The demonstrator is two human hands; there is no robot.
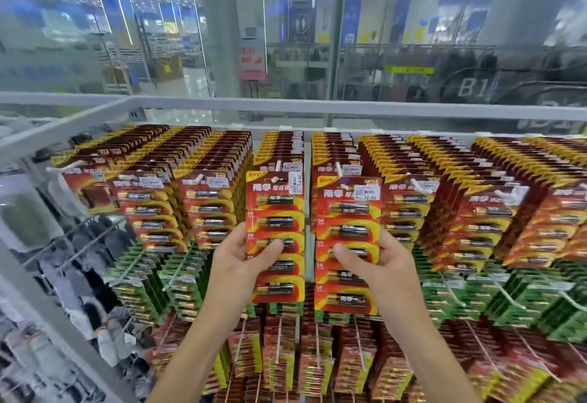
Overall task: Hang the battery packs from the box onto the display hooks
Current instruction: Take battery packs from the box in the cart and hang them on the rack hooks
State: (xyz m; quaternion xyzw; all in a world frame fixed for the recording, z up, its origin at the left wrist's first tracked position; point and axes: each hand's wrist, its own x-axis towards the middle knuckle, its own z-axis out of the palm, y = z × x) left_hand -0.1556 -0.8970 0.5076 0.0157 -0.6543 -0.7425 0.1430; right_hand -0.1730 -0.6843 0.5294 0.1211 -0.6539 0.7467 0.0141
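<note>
I am looking at a person's left hand [239,263] and right hand [385,264], both bare. The slim left forearm [197,355] and right forearm [440,356] are showing uncovered skin all the way down to the picture's bottom edge.

Bright, even store light; glass wall [127,37] blurred (speckled with glare); edges bow outward.

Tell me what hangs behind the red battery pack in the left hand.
Behind the battery pack that the left hand grips, a row of matching red packs hangs on a white hook. Only their tops show; their lower parts and the hook's rod are covered.
</note>
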